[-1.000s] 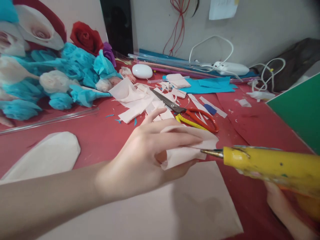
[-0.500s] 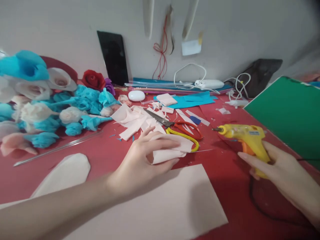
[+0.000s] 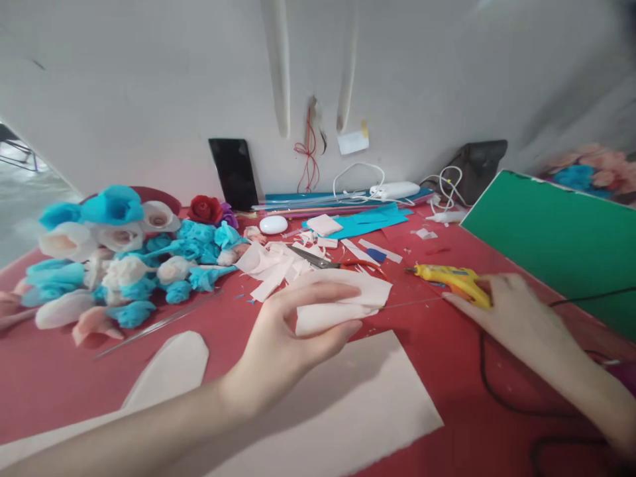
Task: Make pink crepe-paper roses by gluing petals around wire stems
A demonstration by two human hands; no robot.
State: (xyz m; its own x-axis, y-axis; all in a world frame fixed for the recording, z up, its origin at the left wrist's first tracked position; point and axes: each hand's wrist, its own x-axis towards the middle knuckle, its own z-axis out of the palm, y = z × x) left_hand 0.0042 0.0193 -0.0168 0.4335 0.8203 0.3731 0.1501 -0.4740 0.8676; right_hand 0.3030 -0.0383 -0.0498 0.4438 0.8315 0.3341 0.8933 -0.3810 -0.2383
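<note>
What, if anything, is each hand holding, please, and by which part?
The left hand holds curled paper by its left part, between thumb and fingers; the right hand seems to hold a glue gun by its handle.

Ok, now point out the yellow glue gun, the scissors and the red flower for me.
Yellow glue gun (image 3: 444,273): head view, on the side of its body.
Scissors (image 3: 326,264): head view, near the pivot.
Red flower (image 3: 205,209): head view, on its petals.
</note>
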